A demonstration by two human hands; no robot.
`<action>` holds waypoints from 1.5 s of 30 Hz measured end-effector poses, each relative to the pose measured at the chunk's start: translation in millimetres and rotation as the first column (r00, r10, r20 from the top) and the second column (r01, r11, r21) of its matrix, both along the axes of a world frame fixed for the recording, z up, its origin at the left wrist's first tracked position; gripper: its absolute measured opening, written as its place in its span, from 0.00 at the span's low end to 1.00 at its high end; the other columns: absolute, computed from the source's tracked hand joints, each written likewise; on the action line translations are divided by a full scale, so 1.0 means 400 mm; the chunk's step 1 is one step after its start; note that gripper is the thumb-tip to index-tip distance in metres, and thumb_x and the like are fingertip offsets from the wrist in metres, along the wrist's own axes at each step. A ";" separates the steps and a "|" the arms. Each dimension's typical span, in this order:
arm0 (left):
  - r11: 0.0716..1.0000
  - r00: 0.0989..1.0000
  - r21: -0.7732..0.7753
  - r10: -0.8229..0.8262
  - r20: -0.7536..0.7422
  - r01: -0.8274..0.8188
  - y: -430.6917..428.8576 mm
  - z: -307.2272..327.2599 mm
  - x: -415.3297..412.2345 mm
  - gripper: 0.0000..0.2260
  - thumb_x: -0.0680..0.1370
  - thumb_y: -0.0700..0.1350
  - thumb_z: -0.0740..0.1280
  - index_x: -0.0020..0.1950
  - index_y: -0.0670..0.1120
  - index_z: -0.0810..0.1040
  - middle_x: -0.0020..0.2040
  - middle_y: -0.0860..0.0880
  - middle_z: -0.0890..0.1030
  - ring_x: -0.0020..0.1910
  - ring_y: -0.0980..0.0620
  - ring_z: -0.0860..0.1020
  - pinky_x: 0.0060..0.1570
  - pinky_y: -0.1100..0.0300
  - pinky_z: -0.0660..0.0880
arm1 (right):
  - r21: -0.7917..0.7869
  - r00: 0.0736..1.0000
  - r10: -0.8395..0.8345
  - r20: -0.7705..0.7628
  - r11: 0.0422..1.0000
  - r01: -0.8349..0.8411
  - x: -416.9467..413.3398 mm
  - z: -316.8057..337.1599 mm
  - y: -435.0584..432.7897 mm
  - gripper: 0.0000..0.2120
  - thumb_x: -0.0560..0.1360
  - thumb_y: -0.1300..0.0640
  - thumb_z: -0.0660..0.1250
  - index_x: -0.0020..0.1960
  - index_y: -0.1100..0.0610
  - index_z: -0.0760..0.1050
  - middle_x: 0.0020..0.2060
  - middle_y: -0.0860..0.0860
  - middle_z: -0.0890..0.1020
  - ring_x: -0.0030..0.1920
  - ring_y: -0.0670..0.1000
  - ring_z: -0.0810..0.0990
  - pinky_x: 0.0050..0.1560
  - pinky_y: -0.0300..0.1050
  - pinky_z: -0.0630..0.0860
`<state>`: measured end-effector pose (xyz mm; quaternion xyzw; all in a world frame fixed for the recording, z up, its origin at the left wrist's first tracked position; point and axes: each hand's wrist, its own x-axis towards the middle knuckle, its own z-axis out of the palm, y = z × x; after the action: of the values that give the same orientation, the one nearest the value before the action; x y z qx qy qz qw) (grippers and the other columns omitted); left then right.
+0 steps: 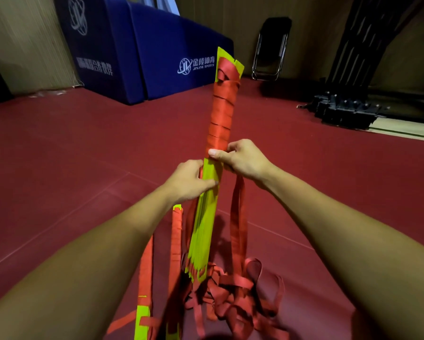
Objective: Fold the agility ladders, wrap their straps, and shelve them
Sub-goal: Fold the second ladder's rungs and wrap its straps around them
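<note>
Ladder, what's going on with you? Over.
Left hand grips ladder. Right hand pinches strap, top half wrapped. Loose strap tangled below.

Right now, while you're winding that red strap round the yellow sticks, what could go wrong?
The wrapped strap is pinched in place by the right hand; if that slips, the turns might loosen. The loose strap runs into a tangled pile on the floor and may snag. The rungs fan out below the left hand and could splay.
</note>
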<state>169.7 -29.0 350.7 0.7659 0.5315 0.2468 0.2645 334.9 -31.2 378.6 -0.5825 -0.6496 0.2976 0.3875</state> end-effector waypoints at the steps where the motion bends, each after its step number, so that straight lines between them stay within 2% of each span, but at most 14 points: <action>1: 0.997 0.999 -0.068 -0.027 0.046 0.030 0.001 -0.003 -0.001 0.16 0.70 0.49 0.76 0.55 0.45 0.82 0.31 0.48 0.78 0.33 0.51 0.79 0.35 0.69 0.72 | -0.021 0.999 0.041 -0.029 0.999 -0.041 0.002 0.003 -0.004 0.18 0.75 0.46 0.72 0.33 0.56 0.74 0.26 0.51 0.74 0.26 0.47 0.67 0.30 0.42 0.63; 3: 0.980 0.983 -0.180 -0.046 0.177 0.078 0.020 -0.027 -0.009 0.27 0.62 0.55 0.75 0.58 0.46 0.81 0.43 0.48 0.86 0.46 0.47 0.85 0.53 0.53 0.80 | -0.065 0.980 0.148 -0.130 0.985 -0.157 0.008 0.008 -0.014 0.13 0.78 0.53 0.69 0.38 0.59 0.74 0.26 0.50 0.72 0.27 0.47 0.66 0.30 0.40 0.63; 5: 0.963 0.962 -0.236 -0.060 0.267 0.126 0.043 -0.051 -0.015 0.31 0.59 0.54 0.75 0.61 0.45 0.79 0.52 0.45 0.86 0.55 0.43 0.84 0.60 0.42 0.78 | -0.096 0.945 0.208 -0.253 0.966 -0.239 0.012 0.015 -0.019 0.08 0.79 0.59 0.68 0.42 0.59 0.74 0.27 0.51 0.71 0.27 0.46 0.66 0.29 0.37 0.63; 8: 0.960 0.943 -0.240 -0.057 0.329 0.142 0.002 -0.007 -0.007 0.22 0.66 0.43 0.74 0.60 0.43 0.78 0.56 0.37 0.84 0.58 0.38 0.82 0.60 0.38 0.77 | -0.145 0.911 0.184 -0.369 0.957 -0.252 0.014 0.019 -0.016 0.05 0.78 0.60 0.69 0.47 0.59 0.73 0.27 0.51 0.70 0.25 0.44 0.66 0.25 0.34 0.63; 10: 0.961 0.936 -0.237 -0.051 0.349 0.141 -0.003 0.002 -0.007 0.12 0.73 0.36 0.72 0.55 0.45 0.77 0.56 0.34 0.82 0.54 0.39 0.82 0.59 0.37 0.77 | -0.145 0.937 0.160 -0.311 0.966 -0.213 0.012 0.017 -0.015 0.07 0.78 0.56 0.70 0.48 0.58 0.74 0.27 0.51 0.71 0.25 0.44 0.66 0.25 0.34 0.63; 15: 0.952 0.930 -0.261 -0.057 0.364 0.161 0.000 0.011 -0.006 0.13 0.75 0.36 0.70 0.57 0.46 0.72 0.50 0.41 0.82 0.47 0.47 0.81 0.55 0.49 0.78 | -0.035 0.972 0.116 -0.203 0.991 -0.126 0.018 0.015 -0.016 0.11 0.76 0.51 0.71 0.49 0.59 0.76 0.28 0.51 0.74 0.24 0.44 0.69 0.24 0.34 0.64; 19: 0.994 0.999 -0.109 -0.017 0.046 0.022 -0.016 -0.003 0.005 0.32 0.67 0.54 0.79 0.64 0.47 0.68 0.55 0.47 0.80 0.55 0.48 0.79 0.58 0.50 0.76 | 0.056 0.994 0.002 -0.113 0.998 0.004 -0.006 0.007 -0.002 0.14 0.74 0.46 0.73 0.45 0.58 0.79 0.29 0.48 0.78 0.26 0.42 0.73 0.31 0.40 0.68; 22: 0.990 0.991 0.013 0.137 0.001 -0.137 -0.026 -0.001 0.020 0.37 0.63 0.59 0.81 0.62 0.45 0.67 0.52 0.50 0.80 0.52 0.49 0.78 0.53 0.52 0.75 | 0.095 0.985 -0.168 0.034 0.982 0.164 -0.019 0.004 0.003 0.21 0.71 0.40 0.73 0.35 0.55 0.70 0.28 0.49 0.75 0.30 0.48 0.71 0.34 0.47 0.67; 28: 0.993 0.992 0.074 0.101 -0.072 -0.095 -0.023 0.008 0.035 0.10 0.70 0.51 0.76 0.48 0.49 0.82 0.47 0.48 0.85 0.52 0.46 0.82 0.52 0.51 0.77 | 0.108 0.951 -0.307 0.035 0.947 0.302 -0.030 -0.001 0.006 0.23 0.68 0.35 0.73 0.36 0.54 0.70 0.34 0.51 0.80 0.42 0.57 0.81 0.43 0.53 0.75; 33: 0.988 0.981 -0.078 0.141 0.131 -0.132 -0.008 0.001 0.002 0.14 0.71 0.40 0.76 0.55 0.47 0.83 0.49 0.47 0.86 0.51 0.50 0.83 0.54 0.57 0.77 | -0.005 0.995 0.029 -0.095 1.000 -0.030 0.000 0.018 -0.014 0.13 0.75 0.48 0.73 0.45 0.56 0.73 0.27 0.52 0.79 0.26 0.48 0.75 0.32 0.44 0.71; 35: 0.973 0.942 -0.218 0.143 0.304 -0.077 -0.005 0.005 -0.013 0.15 0.73 0.32 0.73 0.57 0.42 0.80 0.49 0.46 0.85 0.50 0.47 0.83 0.55 0.51 0.80 | -0.070 0.985 0.142 -0.096 0.986 -0.148 0.016 0.033 -0.028 0.09 0.78 0.54 0.70 0.51 0.59 0.75 0.27 0.53 0.77 0.25 0.47 0.71 0.30 0.40 0.67; 37: 0.959 0.917 -0.283 0.089 0.388 0.027 -0.014 0.013 -0.022 0.16 0.76 0.27 0.68 0.61 0.41 0.77 0.49 0.46 0.82 0.47 0.49 0.82 0.50 0.55 0.80 | -0.105 0.971 0.189 -0.145 0.973 -0.205 0.023 0.035 -0.035 0.10 0.79 0.56 0.68 0.56 0.61 0.76 0.28 0.52 0.75 0.26 0.46 0.70 0.29 0.37 0.67; 42: 0.947 0.917 -0.291 -0.009 0.398 0.135 -0.019 0.019 -0.026 0.20 0.77 0.28 0.65 0.68 0.41 0.72 0.53 0.44 0.79 0.46 0.53 0.79 0.47 0.59 0.77 | -0.050 0.945 0.209 -0.251 0.972 -0.228 0.011 0.020 -0.031 0.05 0.80 0.57 0.67 0.50 0.59 0.78 0.30 0.52 0.72 0.28 0.44 0.66 0.30 0.34 0.64; 45: 0.976 0.966 -0.177 -0.082 0.245 0.127 -0.010 0.001 -0.018 0.25 0.72 0.37 0.76 0.66 0.45 0.71 0.53 0.47 0.81 0.48 0.54 0.79 0.49 0.58 0.77 | -0.035 0.972 0.113 -0.205 0.992 -0.123 -0.002 0.013 -0.021 0.12 0.79 0.54 0.67 0.46 0.64 0.79 0.27 0.50 0.72 0.28 0.46 0.67 0.32 0.40 0.64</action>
<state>162.6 -33.2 351.3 0.7292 0.4762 0.2696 0.4110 334.0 -39.7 383.7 -0.5185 -0.6330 0.3932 0.4193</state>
